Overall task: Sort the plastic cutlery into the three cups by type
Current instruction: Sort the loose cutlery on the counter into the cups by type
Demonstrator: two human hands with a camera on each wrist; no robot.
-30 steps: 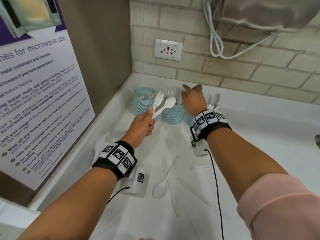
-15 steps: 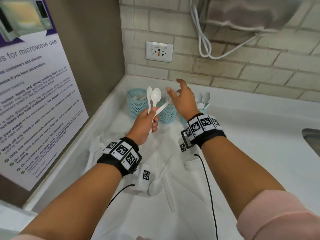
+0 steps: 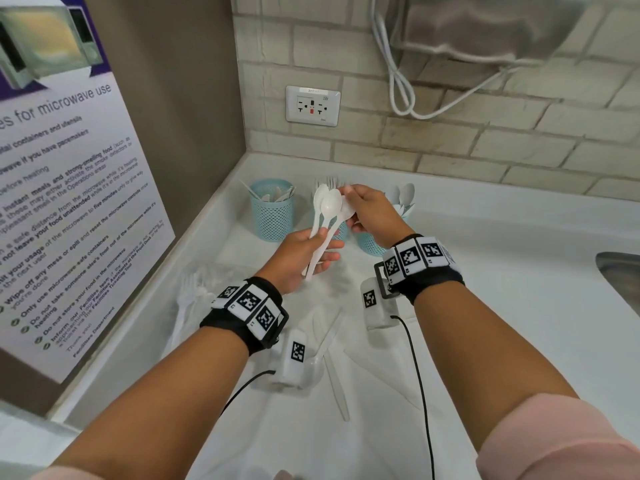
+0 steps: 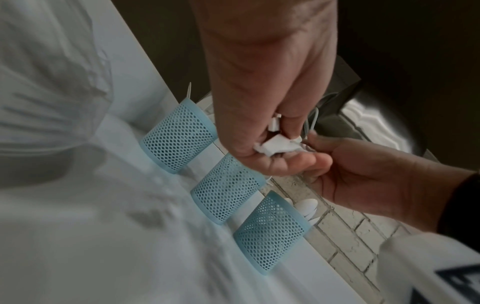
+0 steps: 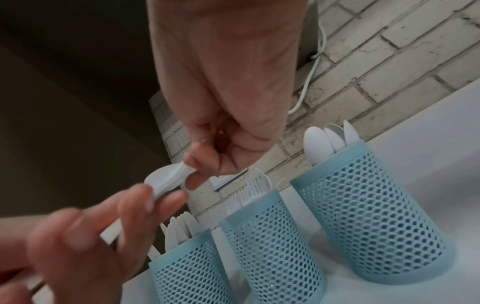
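The right hand (image 3: 372,216), which was over the cups a second ago, has swung back to the left hand (image 3: 301,259) and now pinches the bowl of one white spoon (image 5: 168,181) from the bunch of spoons (image 3: 323,220) the left hand grips by the handles. I judge a single spoon is being drawn off for the far right cup (image 5: 374,218), where spoons already stand. More cutlery lies on the near bench (image 3: 519,306).
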